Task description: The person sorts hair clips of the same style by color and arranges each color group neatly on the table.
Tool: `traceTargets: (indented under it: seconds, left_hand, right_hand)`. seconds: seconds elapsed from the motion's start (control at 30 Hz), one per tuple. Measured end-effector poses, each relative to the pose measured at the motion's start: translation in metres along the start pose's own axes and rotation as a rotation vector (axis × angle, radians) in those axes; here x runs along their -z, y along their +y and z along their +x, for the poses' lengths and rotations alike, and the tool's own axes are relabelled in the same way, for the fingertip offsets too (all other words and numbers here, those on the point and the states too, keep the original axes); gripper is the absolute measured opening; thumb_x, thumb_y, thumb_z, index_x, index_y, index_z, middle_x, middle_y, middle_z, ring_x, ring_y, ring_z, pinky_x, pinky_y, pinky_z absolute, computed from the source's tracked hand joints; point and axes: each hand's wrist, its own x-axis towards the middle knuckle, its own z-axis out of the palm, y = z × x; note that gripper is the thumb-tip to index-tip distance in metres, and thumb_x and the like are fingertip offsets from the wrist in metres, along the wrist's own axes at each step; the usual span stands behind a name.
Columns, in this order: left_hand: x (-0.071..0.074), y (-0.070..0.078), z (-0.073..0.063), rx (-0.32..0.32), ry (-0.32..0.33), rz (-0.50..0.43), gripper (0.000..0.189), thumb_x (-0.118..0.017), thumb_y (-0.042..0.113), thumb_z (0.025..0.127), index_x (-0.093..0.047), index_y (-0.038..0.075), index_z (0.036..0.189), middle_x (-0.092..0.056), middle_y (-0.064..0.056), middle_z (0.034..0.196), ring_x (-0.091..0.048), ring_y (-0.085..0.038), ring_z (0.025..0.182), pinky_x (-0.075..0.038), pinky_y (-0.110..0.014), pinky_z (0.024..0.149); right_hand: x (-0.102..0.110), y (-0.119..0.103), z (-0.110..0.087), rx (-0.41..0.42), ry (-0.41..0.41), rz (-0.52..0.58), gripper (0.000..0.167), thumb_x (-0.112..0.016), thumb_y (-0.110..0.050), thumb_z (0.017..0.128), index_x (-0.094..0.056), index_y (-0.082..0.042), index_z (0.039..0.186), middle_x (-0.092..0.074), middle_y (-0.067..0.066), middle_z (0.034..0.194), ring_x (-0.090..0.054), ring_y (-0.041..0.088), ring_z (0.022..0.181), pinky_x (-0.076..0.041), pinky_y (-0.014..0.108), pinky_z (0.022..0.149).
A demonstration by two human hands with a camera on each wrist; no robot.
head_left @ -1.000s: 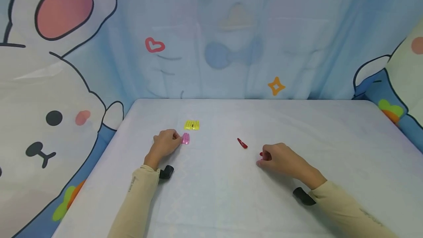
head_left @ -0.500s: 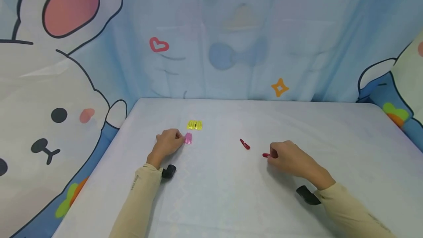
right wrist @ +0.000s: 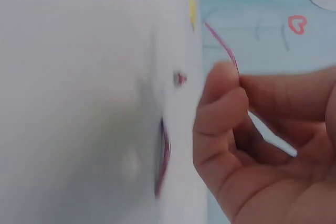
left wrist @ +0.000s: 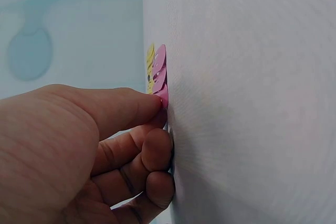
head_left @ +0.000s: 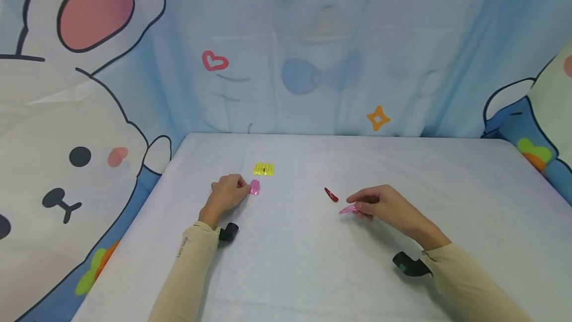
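Near the left of the table, my left hand (head_left: 229, 193) pinches the near edge of a small group of pink snap hair clips (head_left: 254, 187); the left wrist view has thumb and forefinger on the closest pink clip (left wrist: 164, 97). Further right, my right hand (head_left: 388, 210) holds a single pink hair clip (head_left: 346, 209) between thumb and fingers, its thin end pointing left. The right wrist view shows this pink clip (right wrist: 224, 44) edge-on, raised off the table. Below that hand lies a dark red hair clip (right wrist: 163, 161), mostly hidden in the head view.
Another red hair clip (head_left: 331, 195) lies left of my right hand. A row of yellow hair clips (head_left: 263, 169) sits just behind the pink group. The white-covered table (head_left: 286, 272) ends at the back against a blue printed curtain (head_left: 250, 98).
A red clip end stuck out of my right hand half a second ago; now a pink clip shows there. The right hand has shifted left and its fingers have extended. The left hand stays put.
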Motion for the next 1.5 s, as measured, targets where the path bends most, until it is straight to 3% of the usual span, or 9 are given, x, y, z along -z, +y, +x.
traceTargets:
  seconds: [0.23, 0.5, 0.8, 1.03, 1.5]
  left_hand:
    - [0.001, -0.001, -0.001, -0.008, 0.008, -0.009, 0.016, -0.067, 0.016, 0.103, -0.07, 0.003, 0.096, -0.062, -0.006, 0.082, -0.056, -0.026, 0.086, -0.037, -0.055, 0.097]
    - [0.001, -0.001, 0.0, -0.008, 0.009, -0.009, 0.015, -0.066, 0.015, 0.102, -0.069, 0.003, 0.095, -0.061, -0.006, 0.082, -0.055, -0.027, 0.085, -0.037, -0.054, 0.096]
    - [-0.004, 0.001, 0.003, -0.002, -0.006, -0.006, 0.015, -0.066, 0.017, 0.103, -0.07, 0.004, 0.095, -0.062, -0.005, 0.083, -0.056, -0.026, 0.087, -0.038, -0.054, 0.097]
    - [-0.004, 0.002, 0.005, -0.013, 0.002, -0.004, 0.015, -0.067, 0.017, 0.103, -0.07, 0.005, 0.094, -0.062, -0.005, 0.082, -0.056, -0.025, 0.085, -0.038, -0.052, 0.095]
    - [0.001, -0.002, 0.002, -0.015, 0.019, -0.006, 0.014, -0.065, 0.015, 0.101, -0.07, 0.005, 0.093, -0.062, -0.005, 0.083, -0.057, -0.026, 0.087, -0.037, -0.053, 0.095]
  right_hand:
    - [-0.023, -0.011, 0.025, -0.065, 0.059, 0.248, 0.024, -0.065, -0.004, 0.105, -0.068, 0.013, 0.122, -0.073, 0.014, 0.101, -0.069, 0.023, 0.089, -0.058, 0.027, 0.078]
    - [-0.064, -0.031, 0.058, -0.087, 0.117, 0.414, 0.02, -0.066, 0.0, 0.102, -0.065, 0.014, 0.115, -0.073, 0.016, 0.096, -0.072, 0.023, 0.086, -0.059, 0.027, 0.077]
    - [-0.115, -0.054, 0.098, -0.196, 0.318, 0.425, 0.016, -0.07, -0.003, 0.099, -0.075, 0.004, 0.113, -0.072, 0.012, 0.104, -0.067, 0.024, 0.09, -0.055, 0.026, 0.079]
    - [-0.142, -0.066, 0.123, -0.223, 0.314, 0.582, 0.015, -0.07, 0.003, 0.099, -0.069, 0.009, 0.113, -0.073, 0.018, 0.096, -0.074, 0.016, 0.076, -0.061, 0.025, 0.074]
    - [-0.173, -0.076, 0.146, -0.274, 0.344, 0.61, 0.01, -0.068, 0.01, 0.093, -0.066, 0.011, 0.103, -0.072, 0.014, 0.077, -0.07, 0.011, 0.056, -0.058, 0.022, 0.06]
